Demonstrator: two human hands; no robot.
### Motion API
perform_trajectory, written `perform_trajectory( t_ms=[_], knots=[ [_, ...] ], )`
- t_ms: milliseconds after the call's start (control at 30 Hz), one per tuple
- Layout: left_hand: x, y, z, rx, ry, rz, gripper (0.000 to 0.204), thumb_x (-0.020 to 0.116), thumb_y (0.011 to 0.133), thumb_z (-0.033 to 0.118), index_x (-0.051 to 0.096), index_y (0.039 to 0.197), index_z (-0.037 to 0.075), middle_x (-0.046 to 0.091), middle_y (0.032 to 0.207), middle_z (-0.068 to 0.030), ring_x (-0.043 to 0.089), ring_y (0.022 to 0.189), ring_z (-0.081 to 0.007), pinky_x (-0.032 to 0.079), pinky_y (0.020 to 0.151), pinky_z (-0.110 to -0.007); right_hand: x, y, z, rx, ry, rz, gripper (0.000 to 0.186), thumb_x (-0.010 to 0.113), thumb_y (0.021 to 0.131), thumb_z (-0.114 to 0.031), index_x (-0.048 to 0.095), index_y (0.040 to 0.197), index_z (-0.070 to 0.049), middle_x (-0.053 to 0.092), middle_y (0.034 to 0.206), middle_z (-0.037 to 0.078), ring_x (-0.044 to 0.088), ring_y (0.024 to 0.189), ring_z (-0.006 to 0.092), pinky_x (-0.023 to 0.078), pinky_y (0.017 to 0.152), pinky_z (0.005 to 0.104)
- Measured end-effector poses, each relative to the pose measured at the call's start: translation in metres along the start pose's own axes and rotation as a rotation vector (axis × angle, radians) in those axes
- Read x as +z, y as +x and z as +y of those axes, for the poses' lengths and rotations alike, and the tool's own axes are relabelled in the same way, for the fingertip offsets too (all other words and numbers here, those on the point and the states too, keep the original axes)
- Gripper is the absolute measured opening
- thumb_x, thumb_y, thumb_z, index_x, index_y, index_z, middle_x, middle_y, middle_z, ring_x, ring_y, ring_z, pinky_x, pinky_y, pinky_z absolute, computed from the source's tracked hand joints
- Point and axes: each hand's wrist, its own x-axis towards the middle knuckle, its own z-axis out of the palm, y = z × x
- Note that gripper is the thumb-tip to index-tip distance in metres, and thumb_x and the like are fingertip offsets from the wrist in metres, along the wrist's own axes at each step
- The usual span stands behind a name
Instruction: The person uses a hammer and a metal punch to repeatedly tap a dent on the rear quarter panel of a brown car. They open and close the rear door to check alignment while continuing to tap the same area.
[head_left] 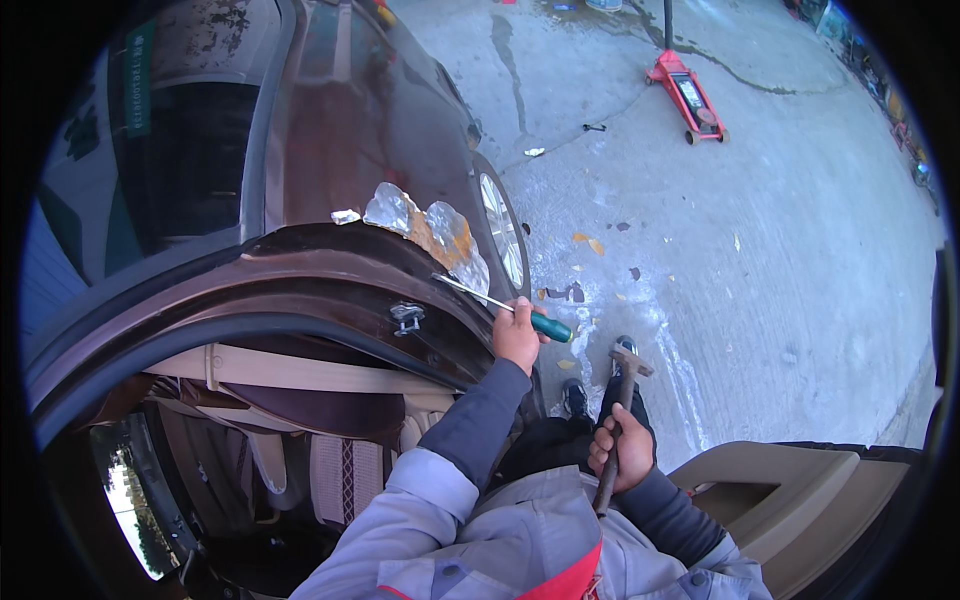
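My left hand is closed around a screwdriver with a green handle. Its thin metal shaft points left, and the tip meets the dark edge of the car's door opening, beside a stripped patch of bare metal and orange-brown filler. In my right hand is a hammer, gripped by its handle in front of my body with the head up and away from me. A metal door striker sits on the door frame left of my left hand.
The brown car body fills the left side, its wheel beyond the patch. An open door panel stands at my right. A red floor jack is on the concrete, with leaves and paint flakes scattered nearer. Seats show inside.
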Motion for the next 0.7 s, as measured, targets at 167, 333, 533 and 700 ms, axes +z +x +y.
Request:
perform_trajectory(
  t_ms=[167,333,533,700],
  knots=[
    [-0.004,-0.019,-0.014,-0.012,0.169,-0.053,0.029,0.047,0.108,0.028,0.055,0.101,0.001,0.067,0.085,-0.0089,0.056,0.053,-0.0117,0.048,0.046,-0.026,-0.008,0.002,-0.002,0.051,0.01,-0.006,0.031,0.049,0.104,-0.043,0.046,0.087,-0.017,0.044,0.056,0.002,0.044,0.045,0.019,0.035,0.043,0.0348],
    [-0.017,-0.019,-0.019,-0.049,0.217,-0.038,0.029,0.047,0.108,0.028,0.055,0.101,0.001,0.067,0.084,-0.0084,0.054,0.05,-0.0112,0.046,0.045,-0.025,-0.005,0.006,0.004,0.133,-0.061,-0.072,0.032,0.049,0.104,-0.044,0.047,0.086,-0.017,0.044,0.056,0.002,0.042,0.045,0.0186,0.035,0.043,0.0344],
    [-0.029,-0.02,-0.018,-0.016,0.352,-0.026,0.029,0.048,0.107,0.028,0.055,0.101,0.001,0.067,0.082,-0.0083,0.054,0.05,-0.0113,0.045,0.044,-0.026,-0.005,0.012,0.011,0.264,-0.051,-0.114,0.033,0.05,0.103,-0.045,0.048,0.087,-0.017,0.044,0.057,0.001,0.044,0.047,0.0185,0.035,0.045,0.0341],
    [-0.032,-0.021,-0.017,-0.026,0.347,-0.04,0.028,0.047,0.107,0.027,0.055,0.1,0.0,0.067,0.081,-0.0085,0.053,0.048,-0.0115,0.045,0.044,-0.026,-0.012,0.011,0.014,0.351,-0.004,-0.286,0.033,0.051,0.103,-0.045,0.049,0.086,-0.016,0.045,0.057,0.001,0.044,0.047,0.0182,0.036,0.047,0.0343]
  ],
)
